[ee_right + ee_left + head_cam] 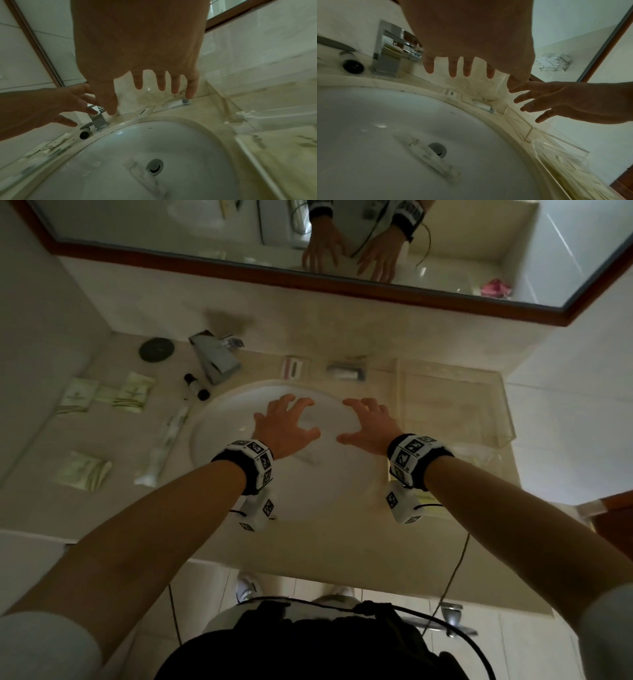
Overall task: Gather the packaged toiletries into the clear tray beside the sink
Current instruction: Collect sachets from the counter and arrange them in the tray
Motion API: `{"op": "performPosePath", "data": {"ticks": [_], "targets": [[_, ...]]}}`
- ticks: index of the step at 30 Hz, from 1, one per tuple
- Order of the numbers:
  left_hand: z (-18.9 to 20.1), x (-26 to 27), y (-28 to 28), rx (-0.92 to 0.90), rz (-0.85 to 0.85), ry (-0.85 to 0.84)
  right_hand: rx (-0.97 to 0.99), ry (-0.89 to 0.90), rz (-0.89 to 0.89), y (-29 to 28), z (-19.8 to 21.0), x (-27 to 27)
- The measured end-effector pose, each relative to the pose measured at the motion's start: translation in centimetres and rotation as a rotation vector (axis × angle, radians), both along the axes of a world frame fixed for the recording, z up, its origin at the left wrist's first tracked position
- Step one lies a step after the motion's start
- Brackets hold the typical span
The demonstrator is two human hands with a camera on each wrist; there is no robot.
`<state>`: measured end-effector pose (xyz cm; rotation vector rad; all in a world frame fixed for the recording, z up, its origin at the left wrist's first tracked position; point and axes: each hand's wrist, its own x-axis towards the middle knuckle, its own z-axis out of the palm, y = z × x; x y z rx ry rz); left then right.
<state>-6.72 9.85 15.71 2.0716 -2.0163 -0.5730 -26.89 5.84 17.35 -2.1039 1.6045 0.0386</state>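
1. Left hand (286, 428): palm down above the sink basin (219, 419), fingers spread and a little bent, holding nothing. Touches nothing in any view.
2. Right hand (371, 426): same pose, mirrored, above the right half of the basin. Spread wide, empty. The two thumbs point at each other, apart.
3. Clear tray (507, 419): on the counter just right of the basin, against the back wall. Contents hard to read through the clear walls; a crinkled clear wrapper (479, 455) lies at its near edge.
4. Long clear sachet (429, 152): lies inside the basin, beside the drain (437, 148), below both hands.
5. Green-and-white sachets: two side by side at far left of the counter (77, 397) (133, 395), a third nearer the front edge (85, 470).
6. Wrapped long white item (164, 446): along the basin's left rim, blurred, type unclear.
7. Small bottle with black caps (196, 386): lying on the counter just beside the faucet (215, 361).
8. Small boxed item with a dark stripe (294, 368) and a small packaged tube (346, 372): behind the basin against the wall, near each other, left of the tray.
9. Dark round disc (157, 348): back left corner of the counter.
10. Mirror (239, 237) above reflects both hands.
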Motion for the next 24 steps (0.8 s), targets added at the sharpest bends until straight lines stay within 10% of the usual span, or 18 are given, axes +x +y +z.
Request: {"op": "performPosePath", "data": {"ticks": [24], "targets": [[-0.1, 23.3, 5.4, -0.019, 0.383, 0.045, 0.082, -0.076, 0.233, 0.6, -1.3, 25.2]]}}
